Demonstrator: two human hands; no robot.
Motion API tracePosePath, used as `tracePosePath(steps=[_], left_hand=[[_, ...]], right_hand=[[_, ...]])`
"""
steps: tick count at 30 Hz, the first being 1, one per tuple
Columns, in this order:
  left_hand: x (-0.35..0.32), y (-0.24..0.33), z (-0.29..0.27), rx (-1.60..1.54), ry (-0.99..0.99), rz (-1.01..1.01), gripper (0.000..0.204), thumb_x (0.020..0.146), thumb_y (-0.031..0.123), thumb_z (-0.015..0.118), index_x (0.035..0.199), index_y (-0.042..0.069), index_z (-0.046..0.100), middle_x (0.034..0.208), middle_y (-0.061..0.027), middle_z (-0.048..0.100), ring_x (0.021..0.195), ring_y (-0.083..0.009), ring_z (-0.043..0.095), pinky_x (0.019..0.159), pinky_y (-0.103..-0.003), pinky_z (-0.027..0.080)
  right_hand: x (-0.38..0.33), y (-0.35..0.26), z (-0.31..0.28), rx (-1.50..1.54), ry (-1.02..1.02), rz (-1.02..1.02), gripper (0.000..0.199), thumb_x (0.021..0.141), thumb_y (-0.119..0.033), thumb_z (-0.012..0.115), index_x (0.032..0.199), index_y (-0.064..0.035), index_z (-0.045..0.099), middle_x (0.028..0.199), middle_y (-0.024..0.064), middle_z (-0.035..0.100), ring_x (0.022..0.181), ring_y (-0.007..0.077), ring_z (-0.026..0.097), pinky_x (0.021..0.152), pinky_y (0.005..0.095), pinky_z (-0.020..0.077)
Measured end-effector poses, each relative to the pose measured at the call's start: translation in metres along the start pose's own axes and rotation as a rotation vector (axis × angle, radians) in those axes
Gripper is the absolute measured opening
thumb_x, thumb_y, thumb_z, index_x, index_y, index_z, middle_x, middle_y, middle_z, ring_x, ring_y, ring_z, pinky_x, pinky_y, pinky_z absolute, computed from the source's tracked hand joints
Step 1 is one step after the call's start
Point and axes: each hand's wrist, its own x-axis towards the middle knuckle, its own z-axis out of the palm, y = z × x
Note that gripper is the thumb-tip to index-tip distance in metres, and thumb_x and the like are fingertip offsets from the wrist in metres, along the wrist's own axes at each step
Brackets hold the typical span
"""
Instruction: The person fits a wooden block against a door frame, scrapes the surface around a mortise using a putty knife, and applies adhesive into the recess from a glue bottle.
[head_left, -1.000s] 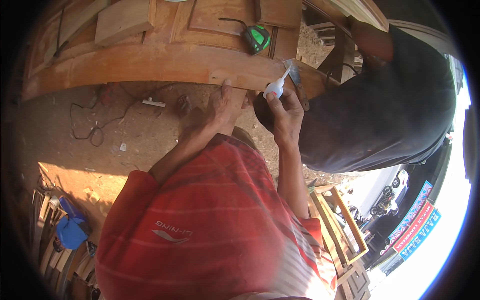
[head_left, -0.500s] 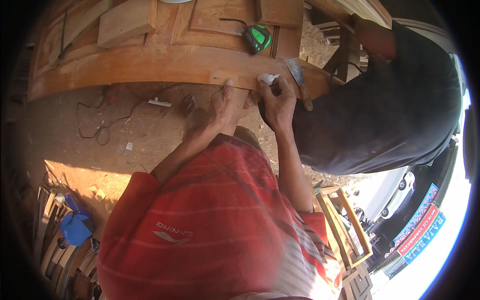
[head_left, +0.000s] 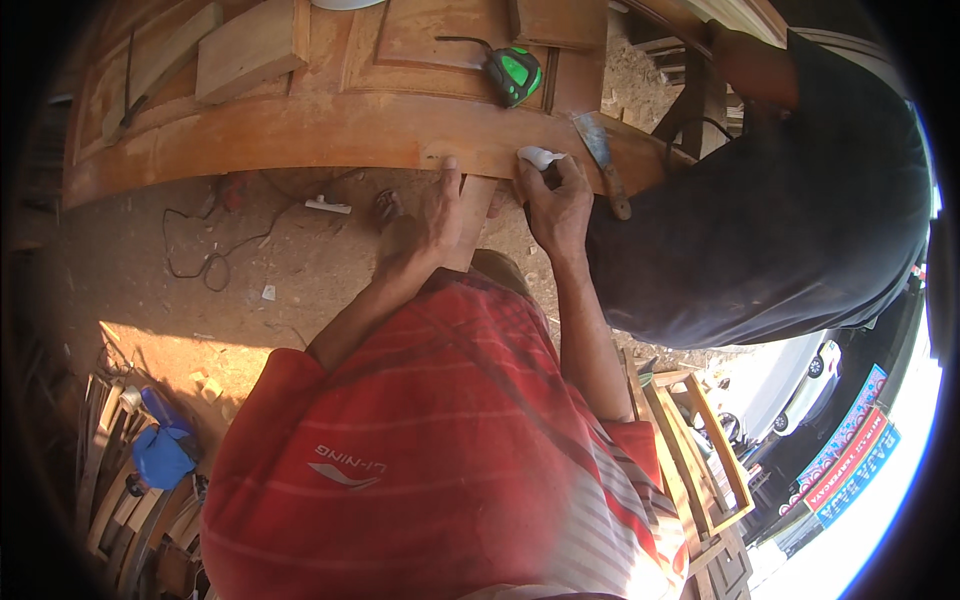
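My right hand (head_left: 560, 208) pinches a small white bottle (head_left: 537, 157) with a narrow tip, just over the near edge of a brown wooden panel (head_left: 300, 130). The bottle lies tilted, nearly level, its tip toward the right. To its left, the thumb of my left hand (head_left: 440, 212) rests against the same edge; the other fingers are mostly hidden. A pale strip of wood (head_left: 470, 222) runs below the edge, beside my left hand. Right of the bottle, a putty knife (head_left: 598, 150) lies across the panel with its handle past the edge.
On the panel lie a green and black tape measure (head_left: 514, 75) and a thick wooden block (head_left: 254, 50). A co-worker in dark clothes (head_left: 770, 210) is close at my right. A cable (head_left: 212, 262) trails over the floor. Wooden frames (head_left: 715, 450) stand behind at right.
My left thumb has shifted slightly left along the panel edge. The white bottle has turned a little in my right fingers. The whole view has shifted slightly.
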Motion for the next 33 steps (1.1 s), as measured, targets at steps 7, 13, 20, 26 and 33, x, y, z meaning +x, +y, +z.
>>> tracePosePath(steps=[7, 13, 20, 26, 33], left_hand=[[0.000, -0.006, -0.005, -0.020, -0.025, -0.051, 0.091, 0.107, 0.072, 0.018, 0.127, -0.003, 0.065, 0.099, -0.0164, 0.075, 0.081, -0.0230, 0.073, 0.078, -0.035, 0.060], [-0.003, -0.005, -0.005, -0.128, -0.043, -0.080, 0.098, 0.104, 0.077, 0.013, 0.127, -0.003, 0.065, 0.100, -0.0151, 0.074, 0.084, -0.0220, 0.072, 0.081, -0.036, 0.059], [0.017, -0.027, -0.009, -0.093, -0.011, -0.055, 0.099, 0.103, 0.078, 0.013, 0.130, -0.002, 0.064, 0.101, -0.0147, 0.074, 0.089, -0.0214, 0.072, 0.084, -0.035, 0.058], [0.023, -0.030, -0.010, -0.080, 0.016, -0.090, 0.105, 0.100, 0.083, 0.011, 0.133, -0.003, 0.064, 0.104, -0.0171, 0.076, 0.091, -0.0224, 0.072, 0.084, -0.036, 0.059], [0.009, -0.004, -0.007, -0.170, -0.122, -0.154, 0.109, 0.098, 0.086, 0.010, 0.133, -0.002, 0.063, 0.103, -0.0170, 0.076, 0.095, -0.0232, 0.071, 0.087, -0.036, 0.057]], right_hand=[[0.001, -0.007, -0.001, 0.083, 0.012, 0.013, 0.025, 0.092, -0.021, 0.077, 0.097, 0.0026, 0.071, 0.088, 0.0151, 0.065, 0.078, 0.0272, 0.065, 0.073, 0.0412, 0.0502], [0.003, 0.000, 0.000, 0.050, 0.003, 0.028, 0.031, 0.092, -0.024, 0.077, 0.100, 0.0048, 0.072, 0.089, 0.0135, 0.066, 0.078, 0.0235, 0.064, 0.074, 0.0381, 0.0504], [0.003, -0.006, -0.001, 0.072, 0.007, 0.023, 0.028, 0.091, -0.022, 0.078, 0.096, 0.0047, 0.071, 0.087, 0.0150, 0.065, 0.078, 0.0269, 0.064, 0.072, 0.0408, 0.0497], [0.002, -0.004, -0.001, 0.084, 0.001, 0.042, 0.028, 0.091, -0.022, 0.078, 0.098, 0.0040, 0.072, 0.087, 0.0147, 0.065, 0.077, 0.0268, 0.064, 0.072, 0.0406, 0.0497], [0.001, -0.003, -0.003, 0.086, 0.008, 0.030, 0.028, 0.091, -0.023, 0.078, 0.096, 0.0036, 0.072, 0.087, 0.0152, 0.065, 0.077, 0.0277, 0.064, 0.072, 0.0411, 0.0496]])
